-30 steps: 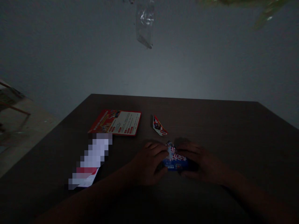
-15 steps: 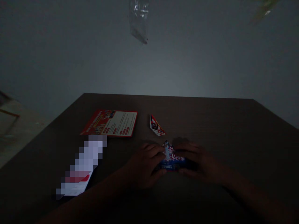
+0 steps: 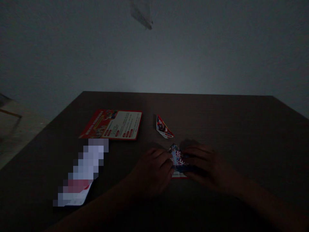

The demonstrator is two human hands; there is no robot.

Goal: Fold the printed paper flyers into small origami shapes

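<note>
A blue printed sheet of paper (image 3: 178, 158), folded to a point at its far end, lies on the table in front of me. My left hand (image 3: 154, 169) grips its left side, fingers bent over the paper. From the right, my right hand (image 3: 205, 164) holds the other side, its fingers lying across the edge and the thumb nearer to me. Between the hands a white strip with a red border shows at the near edge. The dim light and my fingers hide much of the sheet. Just beyond stands a small folded paper piece (image 3: 164, 128), red and white.
To the left lies a red and white printed stack or booklet (image 3: 124, 125). A lit phone (image 3: 78, 196), its screen blurred out, rests nearer my left forearm. Behind the brown table (image 3: 217, 116) rises a wall with a clear plastic bag (image 3: 142, 16) hanging on it.
The near edge of the paper has changed from a blue flap to a white strip with a red border. Both hands stay on it. The view has tilted slightly downward.
</note>
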